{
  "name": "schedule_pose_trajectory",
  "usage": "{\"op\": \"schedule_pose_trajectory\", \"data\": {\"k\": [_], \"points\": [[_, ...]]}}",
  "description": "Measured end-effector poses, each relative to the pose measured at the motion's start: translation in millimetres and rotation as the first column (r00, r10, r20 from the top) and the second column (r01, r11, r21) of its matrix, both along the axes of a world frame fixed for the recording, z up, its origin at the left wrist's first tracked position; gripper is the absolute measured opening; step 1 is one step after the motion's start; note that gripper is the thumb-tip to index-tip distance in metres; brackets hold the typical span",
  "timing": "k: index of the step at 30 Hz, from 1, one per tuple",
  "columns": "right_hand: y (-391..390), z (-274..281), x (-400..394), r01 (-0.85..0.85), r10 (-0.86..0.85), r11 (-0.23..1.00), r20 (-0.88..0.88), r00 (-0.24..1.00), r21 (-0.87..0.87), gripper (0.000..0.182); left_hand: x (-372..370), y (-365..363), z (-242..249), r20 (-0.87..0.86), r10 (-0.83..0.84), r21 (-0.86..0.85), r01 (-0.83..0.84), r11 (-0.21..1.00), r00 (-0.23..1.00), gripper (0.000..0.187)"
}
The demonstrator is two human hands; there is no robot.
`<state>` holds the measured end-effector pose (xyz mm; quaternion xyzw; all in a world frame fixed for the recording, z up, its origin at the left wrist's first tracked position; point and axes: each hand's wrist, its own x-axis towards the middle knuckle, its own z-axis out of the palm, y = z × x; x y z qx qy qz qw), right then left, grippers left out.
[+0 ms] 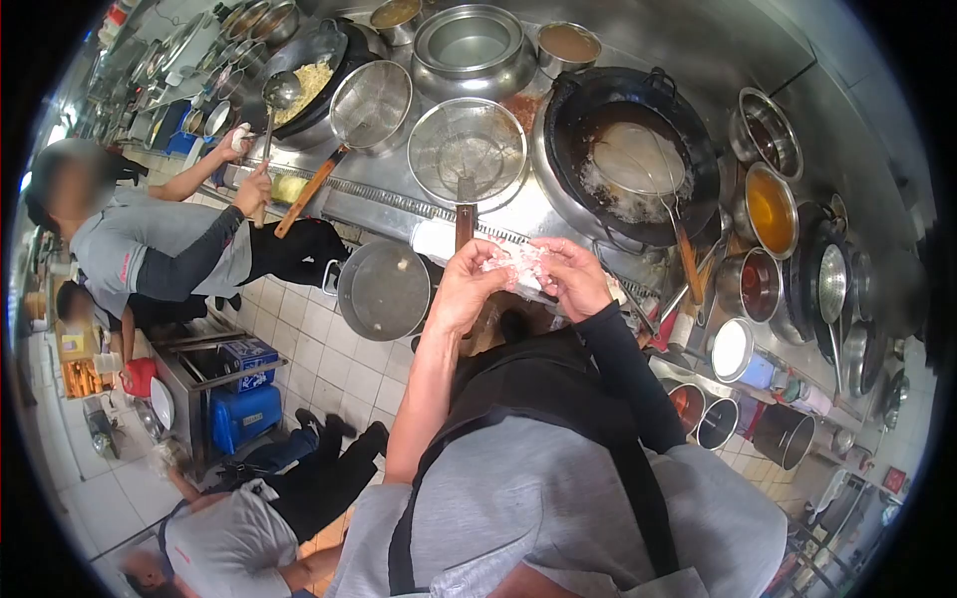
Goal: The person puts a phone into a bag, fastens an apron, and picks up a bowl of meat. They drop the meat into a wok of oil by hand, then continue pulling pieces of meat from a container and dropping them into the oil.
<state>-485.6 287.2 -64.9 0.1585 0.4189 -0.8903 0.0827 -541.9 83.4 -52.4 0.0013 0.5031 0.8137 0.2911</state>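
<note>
Both of my hands are raised together in front of my apron, at the front edge of the stove. Between them is a pink-and-white, crumbly-looking lump [520, 263], its kind too small to make out. My left hand [473, 283] pinches its left side with thumb and fingers. On the other side, my right hand [575, 280] has its fingers curled round the right end. Just beyond them lies a wire strainer [468, 151], its wooden handle pointing at my left hand. To the right, a black wok [564, 149] holds bubbling dark oil, with a second wire strainer [638, 157] in it.
A large steel pot [427, 72] stands behind the strainers. Bowls of orange liquid [772, 211] and red sauce [760, 286] line the right. A grey pot [383, 291] sits low at left. A co-worker [169, 239] holds a ladle over another wok; another person [229, 528] is lower left.
</note>
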Motion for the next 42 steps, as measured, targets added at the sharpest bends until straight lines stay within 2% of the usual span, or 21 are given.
{"op": "schedule_pose_trajectory", "data": {"k": [9,12,15,16,19,20,21,22,23,24,25,26,28,30,31,33,35,36,39,42], "points": [[11,10,5,0.047,-0.048,0.999,-0.069,0.996,-0.017,0.017,-1,6,16,-0.1,0.029,-0.159,-0.045,0.986,0.995,0.02],[7,22,6,0.106,-0.106,0.994,-0.077,0.991,-0.007,0.018,-4,7,6,-0.095,0.116,-0.14,-0.129,0.982,0.989,0.017],[19,41,6,0.181,-0.184,0.982,-0.049,0.982,-0.051,0.021,-6,-4,3,-0.13,0.222,-0.219,-0.247,0.944,0.966,0.013],[26,48,6,0.106,-0.105,0.994,-0.078,0.991,0.01,0.022,-10,-11,2,-0.168,0.222,-0.264,-0.261,0.929,0.96,0.013],[37,55,4,-0.114,0.14,0.965,-0.097,0.985,0.235,0.025,-5,-10,15,-0.188,0.086,-0.233,-0.13,0.964,0.978,0.016],[35,49,2,-0.192,0.226,0.923,-0.067,0.972,0.334,0.026,-2,-2,22,-0.248,-0.024,-0.266,-0.044,0.963,0.968,0.018],[32,45,0,-0.268,0.31,0.862,-0.03,0.95,0.43,0.027,1,5,24,-0.212,-0.077,-0.253,0.021,0.967,0.974,0.018],[24,44,-1,-0.211,0.302,0.84,-0.107,0.947,0.5,0.03,3,12,26,-0.179,-0.128,-0.235,0.084,0.968,0.976,0.018],[18,42,-3,-0.158,0.269,0.845,-0.151,0.951,0.511,0.032,5,18,27,-0.146,-0.179,-0.215,0.145,0.966,0.973,0.018],[13,39,-4,-0.106,0.236,0.849,-0.193,0.952,0.517,0.035,6,20,29,-0.193,-0.205,-0.303,0.14,0.943,0.96,0.015],[9,34,-4,-0.054,0.202,0.853,-0.233,0.951,0.519,0.037,6,20,28,-0.157,-0.185,-0.297,0.132,0.946,0.97,0.015],[10,22,-4,-0.143,0.235,0.909,-0.2,0.951,0.392,0.041,5,20,25,-0.12,-0.166,-0.291,0.125,0.949,0.979,0.014],[18,38,0,-0.043,0.346,0.708,-0.293,0.891,0.704,0.041,4,21,20,-0.095,-0.104,-0.278,0.074,0.958,0.99,0.013],[15,55,2,0.03,0.376,0.596,-0.312,0.873,0.802,0.04,6,22,15,-0.113,-0.014,-0.264,-0.017,0.964,0.994,0.012],[4,63,4,0.03,0.339,0.62,-0.303,0.891,0.784,0.038,7,24,13,-0.118,-0.011,-0.271,-0.022,0.962,0.993,0.012],[-2,58,6,0.074,0.318,0.563,-0.298,0.9,0.823,0.035,8,28,12,-0.129,-0.015,-0.284,-0.022,0.958,0.991,0.011],[-1,37,0,0.157,0.365,0.384,-0.305,0.88,0.91,0.031,7,29,14,-0.202,-0.047,-0.387,-0.036,0.921,0.978,0.011],[0,38,-1,0.151,0.36,0.403,-0.308,0.881,0.902,0.029,7,28,14,-0.236,-0.063,-0.437,-0.048,0.898,0.97,0.011],[1,43,0,0.128,0.347,0.46,-0.31,0.885,0.879,0.023,6,24,11,-0.248,-0.094,-0.436,-0.024,0.899,0.964,0.011],[2,42,3,0.043,0.239,0.58,-0.221,0.946,0.813,0.021,10,28,21,-0.201,-0.081,-0.394,-0.005,0.919,0.976,0.011]]}}
